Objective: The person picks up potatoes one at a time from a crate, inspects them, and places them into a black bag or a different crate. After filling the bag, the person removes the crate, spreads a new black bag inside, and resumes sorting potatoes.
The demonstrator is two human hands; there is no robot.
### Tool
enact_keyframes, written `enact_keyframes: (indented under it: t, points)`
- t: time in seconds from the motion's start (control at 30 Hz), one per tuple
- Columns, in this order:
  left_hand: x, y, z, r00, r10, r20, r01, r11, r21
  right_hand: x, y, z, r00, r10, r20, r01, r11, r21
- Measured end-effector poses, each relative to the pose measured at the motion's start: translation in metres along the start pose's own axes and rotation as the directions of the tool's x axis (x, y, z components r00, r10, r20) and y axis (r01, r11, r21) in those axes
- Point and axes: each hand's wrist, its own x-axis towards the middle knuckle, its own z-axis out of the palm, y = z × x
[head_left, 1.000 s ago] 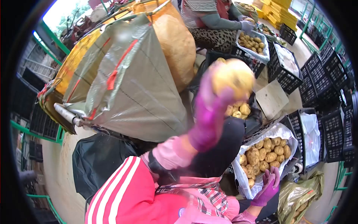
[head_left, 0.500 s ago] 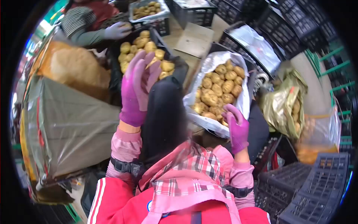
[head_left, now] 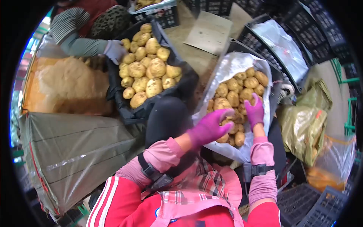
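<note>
1. Left hand [head_left: 210,130], purple glove: reaches across over the near left side of the white-lined crate [head_left: 242,57]. Thumb and fingers curve wide apart, like a loose C. A potato shows in the gap; cannot tell whether the glove touches it.
2. Right hand [head_left: 255,112], also purple-gloved: over the right part of the same crate, thumb and forefinger spread, fingertips at the potatoes. Cannot tell whether it grips one.
3. Brown potatoes [head_left: 232,98]: heaped inside the white liner, around and beneath both hands. Some carry dark soil.
4. Black-lined crate [head_left: 185,81]: to the left, beyond the wearer's dark-clad knee [head_left: 168,117]. Holds paler potatoes [head_left: 145,72], piled close together.
5. Co-worker's hand [head_left: 114,52], grey glove: at that crate's left edge, by the potatoes. Its grip is unclear.
6. Pale flat board [head_left: 210,32]: on the floor, between and beyond the two crates.
7. Olive sack [head_left: 300,128]: right of the white-lined crate, creased and shiny.
8. Grey-green sheet [head_left: 79,147]: at left, below an orange bag [head_left: 68,83].
</note>
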Motion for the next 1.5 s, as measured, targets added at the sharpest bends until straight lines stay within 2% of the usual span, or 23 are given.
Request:
enact_keyframes:
  t: [0.13,0.27,0.33,0.4,0.43,0.47,0.5,0.53,0.57,0.6,0.67,0.73,0.77,0.83,0.9,1.0,1.07,1.1,1.17,1.23,1.3,1.4,1.5]
  points:
    - [0.007,0.005,-0.006,0.994,-0.109,-0.027,0.108,0.993,-0.05,0.091,0.005,0.039,0.983,0.168,0.078,-0.105,0.852,-0.513]
    - [0.014,0.001,-0.009,0.985,-0.168,-0.034,0.163,0.98,-0.115,0.111,-0.006,0.054,0.95,0.286,0.123,-0.104,0.665,-0.74]
    - [0.015,0.0,-0.007,0.981,-0.188,-0.043,0.174,0.961,-0.215,0.114,0.011,0.048,0.953,0.257,0.158,-0.132,0.826,-0.548]
    - [0.015,0.001,-0.013,0.97,-0.216,-0.108,0.177,0.94,-0.293,0.105,0.022,0.039,0.974,0.14,0.178,-0.135,0.99,-0.039]
    - [0.015,-0.001,-0.014,0.958,-0.24,-0.155,0.179,0.928,-0.328,0.088,-0.016,0.014,0.873,0.301,0.385,-0.438,0.831,0.344]
    - [0.016,-0.003,-0.01,0.946,-0.264,-0.186,0.181,0.911,-0.371,0.062,-0.051,-0.008,0.831,0.279,0.482,-0.538,0.627,0.564]
    - [0.019,-0.005,-0.012,0.923,-0.356,-0.144,0.268,0.867,-0.421,0.037,-0.073,-0.02,0.917,0.079,0.391,-0.345,0.649,0.678]
    - [0.021,0.0,-0.019,0.887,-0.461,0.027,0.363,0.659,-0.659,0.014,-0.108,-0.037,0.953,-0.056,0.299,-0.173,0.709,0.684]
    - [0.02,0.008,-0.026,0.827,-0.51,0.234,0.46,0.377,-0.804,-0.007,-0.127,-0.046,0.942,-0.078,0.325,-0.202,0.642,0.739]
    - [0.015,0.019,-0.032,0.891,-0.329,0.314,0.431,0.39,-0.814,-0.026,-0.142,-0.05,0.942,-0.087,0.324,-0.194,0.646,0.738]
    - [0.017,0.012,-0.029,0.908,-0.257,0.332,0.398,0.28,-0.873,-0.049,-0.167,-0.06,0.966,-0.166,0.2,-0.005,0.758,0.653]
    - [0.012,0.022,-0.032,0.921,-0.19,0.34,0.371,0.166,-0.914,-0.059,-0.192,-0.069,0.979,-0.091,0.183,-0.11,0.522,0.846]
    - [0.009,0.026,-0.033,0.927,-0.16,0.339,0.357,0.107,-0.928,-0.062,-0.197,-0.069,0.989,-0.084,0.124,-0.047,0.615,0.787]
    - [0.004,0.027,-0.037,0.904,-0.173,0.391,0.416,0.146,-0.898,-0.067,-0.202,-0.072,0.997,-0.082,0.006,0.061,0.779,0.624]
    - [0.002,0.029,-0.037,0.928,-0.097,0.361,0.373,0.242,-0.896,-0.07,-0.212,-0.082,0.997,0.02,0.071,-0.064,0.714,0.697]
    - [-0.003,0.045,-0.037,0.907,-0.153,0.391,0.41,0.123,-0.904,-0.073,-0.203,-0.081,0.999,0.005,0.05,-0.041,0.651,0.758]
    - [0.0,0.03,-0.035,0.893,-0.159,0.421,0.443,0.151,-0.884,-0.074,-0.195,-0.082,1.0,-0.012,-0.012,0.016,0.624,0.781]
    - [0.003,0.028,-0.035,0.885,-0.159,0.437,0.46,0.165,-0.872,-0.073,-0.192,-0.087,1.0,-0.013,0.007,0.006,0.767,0.642]
    - [0.002,0.028,-0.03,0.936,-0.191,0.297,0.35,0.39,-0.852,-0.075,-0.192,-0.088,0.998,-0.013,0.068,-0.036,0.739,0.673]
    - [0.001,0.034,-0.034,0.889,-0.279,0.362,0.455,0.453,-0.767,-0.081,-0.192,-0.087,0.99,-0.012,0.139,-0.09,0.706,0.702]
    - [0.007,0.04,-0.048,0.682,-0.414,0.603,0.73,0.328,-0.599,-0.085,-0.19,-0.089,0.992,-0.018,0.123,-0.083,0.64,0.764]
    - [0.005,0.039,-0.037,0.846,-0.328,0.42,0.529,0.423,-0.736,-0.087,-0.198,-0.091,0.999,-0.05,0.012,0.029,0.743,0.668]
    - [-0.001,0.044,-0.035,0.968,-0.146,0.204,0.25,0.622,-0.742,-0.088,-0.204,-0.088,0.989,-0.098,-0.115,0.143,0.856,0.497]
